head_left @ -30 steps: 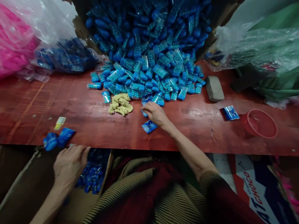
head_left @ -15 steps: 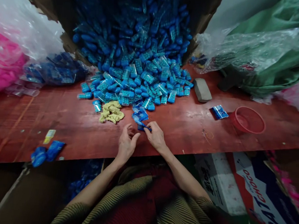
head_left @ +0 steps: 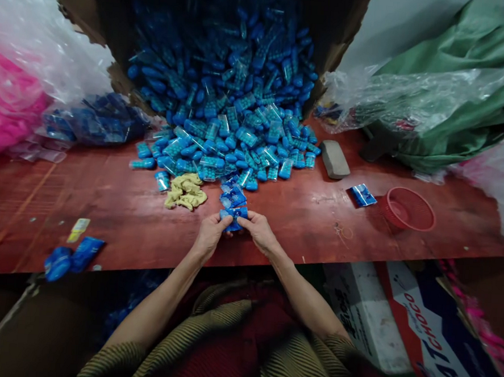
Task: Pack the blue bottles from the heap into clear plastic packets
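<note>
The left hand [head_left: 209, 235] and the right hand [head_left: 259, 232] meet over the near part of the red-brown table [head_left: 125, 226], sharing one small, shiny blue printed wrapper [head_left: 234, 212]. The left hand pinches its left side between thumb and fingers, the right hand its right side, so the piece is spread between them. Whether anything sits inside it I cannot tell.

Just beyond both hands lies a short, overlapping row of similar blue printed wrappers [head_left: 233, 196], touched by neither. Farther ahead, a large heap of clear plastic containers with blue ends and turquoise beads [head_left: 238, 136] spills from a torn brown cardboard box [head_left: 71, 1] onto the table. Ahead and a little left of the left hand is a crumpled yellow-green cloth [head_left: 187, 191].

As for progress, this wrapper is off the table and held at both sides, while its neighbours in the row wait unhandled; I judge the handling of this one to be at an early point. The containers that I can make out in the heap look unwrapped, so most of them seem untouched by the work. Well to the left of the left hand, near the table edge, a rounded blue piece [head_left: 58, 263] and a flatter blue packet [head_left: 86, 254] lie together; whether these are finished, the view does not settle.
</note>
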### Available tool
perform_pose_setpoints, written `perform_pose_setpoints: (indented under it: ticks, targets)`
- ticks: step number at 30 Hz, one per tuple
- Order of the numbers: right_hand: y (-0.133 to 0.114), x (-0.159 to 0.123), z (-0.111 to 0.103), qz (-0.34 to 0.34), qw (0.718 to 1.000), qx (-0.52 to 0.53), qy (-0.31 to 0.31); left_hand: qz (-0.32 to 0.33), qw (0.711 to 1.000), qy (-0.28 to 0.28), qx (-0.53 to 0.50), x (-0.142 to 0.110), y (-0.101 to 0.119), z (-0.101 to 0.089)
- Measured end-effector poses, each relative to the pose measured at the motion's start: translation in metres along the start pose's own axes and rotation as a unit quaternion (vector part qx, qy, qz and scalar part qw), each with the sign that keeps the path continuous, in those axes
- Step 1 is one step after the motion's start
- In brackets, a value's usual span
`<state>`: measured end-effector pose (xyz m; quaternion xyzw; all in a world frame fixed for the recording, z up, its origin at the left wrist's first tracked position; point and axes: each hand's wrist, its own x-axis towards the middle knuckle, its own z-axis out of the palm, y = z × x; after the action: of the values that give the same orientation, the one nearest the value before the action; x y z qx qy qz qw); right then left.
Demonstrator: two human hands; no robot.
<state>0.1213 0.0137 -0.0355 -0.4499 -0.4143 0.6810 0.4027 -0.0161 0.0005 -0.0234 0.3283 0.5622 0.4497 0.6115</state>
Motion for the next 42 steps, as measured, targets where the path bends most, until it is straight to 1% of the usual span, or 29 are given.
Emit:
perform_pose_setpoints:
  ticks: [4, 6, 9, 12, 13, 14, 15, 16, 18, 20, 21, 23, 25, 26, 27, 29, 30, 32, 34, 35, 36, 39, 42]
  targets:
    - [0.006, 0.008, 0.002, -0.032, 0.996, -0.074, 0.043, -0.006, 0.997, -0.007, 0.074, 0.008, 0.005, -0.002]
    - [0.006, 0.013, 0.002, -0.046, 0.991, -0.11, 0.065, -0.009, 0.995, -0.012, 0.096, 0.012, 0.005, -0.003]
    - [0.005, 0.02, 0.003, -0.033, 0.983, -0.151, 0.101, -0.015, 0.999, -0.01, 0.051, 0.013, 0.003, -0.007]
    - [0.004, 0.023, 0.007, -0.036, 0.974, -0.187, 0.119, -0.049, 0.999, -0.014, -0.012, 0.007, 0.0, -0.017]
    - [0.002, 0.024, 0.009, -0.045, 0.966, -0.218, 0.128, -0.058, 0.998, -0.014, -0.021, 0.003, 0.0, -0.021]
    - [0.0, 0.023, 0.011, -0.052, 0.952, -0.267, 0.138, -0.063, 0.998, -0.013, -0.024, -0.001, 0.001, -0.025]
    - [-0.003, 0.023, 0.012, -0.054, 0.931, -0.33, 0.144, -0.064, 0.998, -0.011, -0.024, -0.005, 0.002, -0.028]
    - [-0.006, 0.021, 0.014, -0.049, 0.904, -0.4, 0.143, -0.062, 0.998, -0.01, -0.025, -0.008, 0.004, -0.03]
    - [-0.013, 0.017, 0.016, -0.031, 0.851, -0.512, 0.116, -0.055, 0.998, -0.012, -0.03, -0.01, 0.008, -0.029]
    - [-0.017, 0.011, 0.018, -0.022, 0.826, -0.556, 0.085, -0.048, 0.998, -0.019, -0.035, -0.006, 0.011, -0.022]
    - [-0.018, 0.008, 0.018, -0.023, 0.818, -0.569, 0.083, -0.048, 0.998, -0.017, -0.031, -0.002, 0.011, -0.017]
    - [-0.019, 0.002, 0.016, -0.036, 0.796, -0.594, 0.111, -0.051, 0.999, 0.002, -0.007, 0.007, 0.01, -0.008]
    - [-0.017, -0.002, 0.012, -0.058, 0.781, -0.6, 0.163, -0.049, 0.998, 0.025, 0.018, 0.014, 0.006, -0.003]
    - [-0.017, -0.003, 0.009, -0.076, 0.785, -0.587, 0.184, -0.044, 0.998, 0.029, 0.025, 0.016, 0.004, -0.002]
    - [-0.016, -0.003, 0.006, -0.096, 0.8, -0.559, 0.196, -0.037, 0.999, 0.027, 0.027, 0.017, 0.002, -0.003]
    - [-0.015, -0.001, -0.001, -0.126, 0.853, -0.467, 0.197, -0.016, 0.999, 0.014, 0.024, 0.017, 0.0, -0.006]
    - [-0.014, 0.001, -0.004, -0.136, 0.882, -0.411, 0.185, -0.006, 1.0, 0.006, 0.024, 0.015, 0.0, -0.008]
    - [-0.013, 0.005, -0.005, -0.136, 0.933, -0.305, 0.134, 0.011, 1.0, -0.015, 0.023, 0.012, 0.003, -0.01]
    - [-0.01, 0.009, -0.003, -0.111, 0.968, -0.211, 0.072, 0.019, 0.999, -0.03, 0.006, 0.009, 0.007, -0.008]
    - [-0.009, 0.01, -0.001, -0.098, 0.979, -0.173, 0.051, 0.018, 0.999, -0.034, -0.01, 0.008, 0.009, -0.006]
    - [-0.008, 0.011, 0.002, -0.09, 0.985, -0.14, 0.045, 0.014, 0.999, -0.034, -0.031, 0.007, 0.01, -0.002]
    - [-0.003, 0.012, 0.012, -0.087, 0.989, -0.097, 0.073, -0.001, 0.995, -0.01, -0.097, 0.005, 0.011, 0.008]
    - [0.0, 0.011, 0.019, -0.066, 0.991, -0.06, 0.096, 0.002, 0.99, 0.026, -0.141, 0.006, 0.009, 0.016]
